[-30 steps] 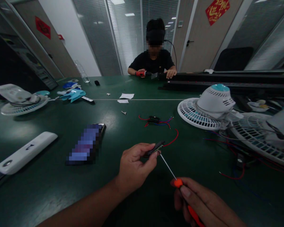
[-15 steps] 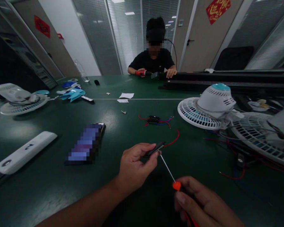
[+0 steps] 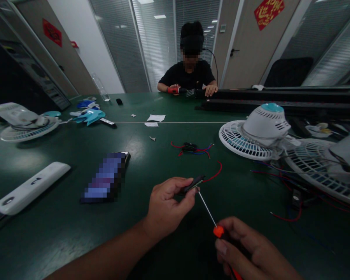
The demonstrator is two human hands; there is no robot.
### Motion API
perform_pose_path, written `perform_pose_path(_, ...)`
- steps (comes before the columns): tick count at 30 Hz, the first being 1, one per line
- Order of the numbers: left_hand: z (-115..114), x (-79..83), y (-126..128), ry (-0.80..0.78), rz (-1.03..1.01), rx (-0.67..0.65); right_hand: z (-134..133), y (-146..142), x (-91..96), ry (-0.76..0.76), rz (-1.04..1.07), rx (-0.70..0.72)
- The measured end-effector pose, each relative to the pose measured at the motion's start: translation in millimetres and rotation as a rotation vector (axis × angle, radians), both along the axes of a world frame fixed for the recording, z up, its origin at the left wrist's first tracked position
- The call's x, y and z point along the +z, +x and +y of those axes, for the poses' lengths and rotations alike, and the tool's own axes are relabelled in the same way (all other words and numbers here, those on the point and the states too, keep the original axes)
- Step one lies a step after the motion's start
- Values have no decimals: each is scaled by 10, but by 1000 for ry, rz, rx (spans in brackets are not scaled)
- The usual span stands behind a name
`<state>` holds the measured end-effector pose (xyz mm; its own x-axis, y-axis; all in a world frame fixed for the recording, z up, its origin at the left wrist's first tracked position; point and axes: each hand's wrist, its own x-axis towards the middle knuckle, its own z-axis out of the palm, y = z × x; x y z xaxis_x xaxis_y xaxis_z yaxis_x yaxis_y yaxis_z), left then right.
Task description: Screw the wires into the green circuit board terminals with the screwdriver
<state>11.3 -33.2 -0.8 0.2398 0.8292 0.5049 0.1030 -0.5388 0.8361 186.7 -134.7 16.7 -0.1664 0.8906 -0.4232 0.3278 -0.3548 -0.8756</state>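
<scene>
Between thumb and fingers, my left hand [image 3: 168, 202] pinches a small black module [image 3: 195, 183] with a greenish edge. A red wire [image 3: 216, 175] curves up from its right end. My right hand [image 3: 245, 247] is closed round the handle of a screwdriver [image 3: 207, 208] with an orange-red collar and a thin metal shaft. The shaft slants up to the left, and its tip meets the lower edge of the module by my left thumb; the exact contact point is hidden. Just beyond lie black modules [image 3: 189, 147] with red and blue wires.
White fan parts [image 3: 247, 149] stand on the right, with a wired black piece [image 3: 296, 197] below them. A phone [image 3: 105, 179] and a white power strip-like bar [image 3: 32, 188] lie left. Paper scraps [image 3: 156, 118] sit mid-table. Opposite, a person [image 3: 189, 74] holds a red tool [image 3: 173, 90].
The module and its red wire have shifted very slightly right. My right hand has turned the screwdriver a little, its collar showing a different side.
</scene>
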Motion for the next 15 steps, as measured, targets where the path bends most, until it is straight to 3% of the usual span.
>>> perform_pose_path(15,-2,-36,3,-10,11,2,3,2,8,-19,10,-8)
